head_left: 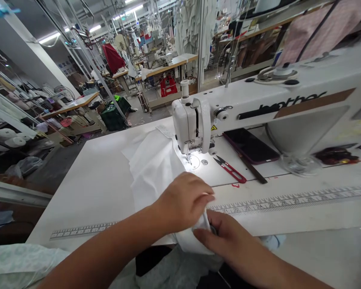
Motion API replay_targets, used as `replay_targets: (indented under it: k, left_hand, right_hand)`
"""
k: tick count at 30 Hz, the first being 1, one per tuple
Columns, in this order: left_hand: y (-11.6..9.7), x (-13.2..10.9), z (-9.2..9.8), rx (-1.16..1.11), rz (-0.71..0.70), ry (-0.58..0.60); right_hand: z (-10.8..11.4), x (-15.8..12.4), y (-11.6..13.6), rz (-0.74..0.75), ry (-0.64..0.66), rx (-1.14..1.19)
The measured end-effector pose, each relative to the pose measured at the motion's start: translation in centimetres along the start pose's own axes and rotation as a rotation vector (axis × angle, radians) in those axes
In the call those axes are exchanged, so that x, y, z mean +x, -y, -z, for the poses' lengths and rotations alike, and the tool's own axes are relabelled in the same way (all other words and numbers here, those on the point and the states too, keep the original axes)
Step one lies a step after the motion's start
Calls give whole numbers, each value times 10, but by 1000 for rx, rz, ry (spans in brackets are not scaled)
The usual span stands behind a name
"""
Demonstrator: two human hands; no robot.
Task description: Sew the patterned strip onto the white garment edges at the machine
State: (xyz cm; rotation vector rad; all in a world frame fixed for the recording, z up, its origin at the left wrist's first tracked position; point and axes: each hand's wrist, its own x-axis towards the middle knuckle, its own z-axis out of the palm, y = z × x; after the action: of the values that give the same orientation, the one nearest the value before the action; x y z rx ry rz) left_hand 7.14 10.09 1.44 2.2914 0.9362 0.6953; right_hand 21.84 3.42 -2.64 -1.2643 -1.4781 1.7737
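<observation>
White fabric lies across the sewing table and reaches under the needle area of a white sewing machine. Its near end hangs over the table's front edge. My left hand pinches an edge of this fabric between thumb and fingers. Just below and to the right, my right hand grips the same cloth, thumb on top. The fabric between the two hands is folded and partly hidden by the fingers. The machine's lamp lights the needle plate.
Red-handled thread snips, a dark flat strip and a dark phone lie right of the needle. A printed measuring tape runs along the table front. Pale green patterned cloth is at lower left. Other sewing tables stand behind.
</observation>
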Motion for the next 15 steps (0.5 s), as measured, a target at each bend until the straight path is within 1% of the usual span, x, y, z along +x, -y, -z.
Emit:
replay_targets:
  k: [1, 2, 3, 4, 5, 7, 8, 10, 11, 13, 15]
  left_hand:
    - [2, 7, -6, 77, -120, 52]
    - [5, 13, -12, 152, -176, 119]
    - [9, 17, -19, 221, -182, 166]
    - [13, 19, -25, 278, -169, 182]
    - [17, 20, -30, 317, -156, 162]
    - [22, 17, -39, 325, -164, 53]
    - [24, 14, -41, 303, -178, -5]
    - [26, 9, -42, 251, -195, -83]
    - [25, 7, -40, 234, -197, -95]
    - [24, 4, -34, 208, -187, -82]
    - [21, 3, -26, 155, -152, -33]
  right_hand:
    - [3, -1, -3, 17, -67, -108]
    - [8, -1, -6, 53, -145, -221]
    - [14, 0, -8, 105, -239, -336]
    - [21, 1, -11, 168, -348, -452]
    - [29, 4, -12, 228, -468, -563]
    - [42, 12, -15, 306, -694, -727]
    - [47, 16, -16, 327, -773, -769]
    - [51, 23, -18, 373, -848, -804]
    - [50, 25, -19, 403, -865, -814]
    - [47, 24, -23, 458, -880, -833]
    - [43, 16, -28, 506, -871, -839]
